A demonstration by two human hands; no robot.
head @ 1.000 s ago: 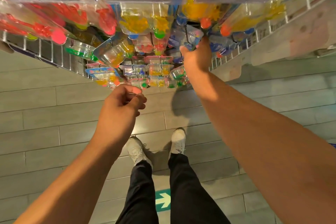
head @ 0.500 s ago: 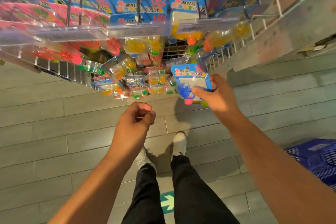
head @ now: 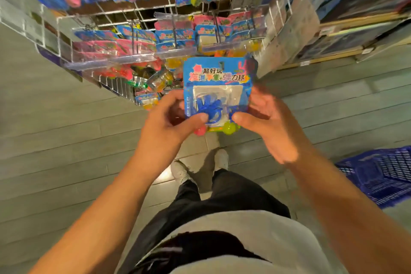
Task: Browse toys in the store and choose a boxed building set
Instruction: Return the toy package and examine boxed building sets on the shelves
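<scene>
From the head camera, you hold a blue toy card (head: 216, 93) in front of you, above your shoes, just near of the wire rack (head: 155, 18). Your left hand (head: 171, 124) grips its lower left corner, thumb pressed on the clear blister over the blue toy, fingers curled behind. Your right hand (head: 264, 118) pinches the lower right corner, thumb on the front, fingers behind the right edge. The card faces you upright, its hang hole at the top; a pink and a yellow-green ball show at its bottom edge.

No boxed building set is in view; the shelves (head: 355, 18) at far right are too blurred to tell what they hold. A blue basket (head: 378, 176) sits on the floor at near right.

Risk, as I judge it: this card is not a building set, so dropping it in the basket would miss the task. Rehanging it carelessly could knock the crowded cards (head: 173, 38) off their hooks, and your grip sits low on the card, so it could tip forward.

Half a second back, only your right hand held the card, out at the rack, while the left hung curled and empty. Now both hands hold it, closer to you, and your head has lifted, showing the higher rows
</scene>
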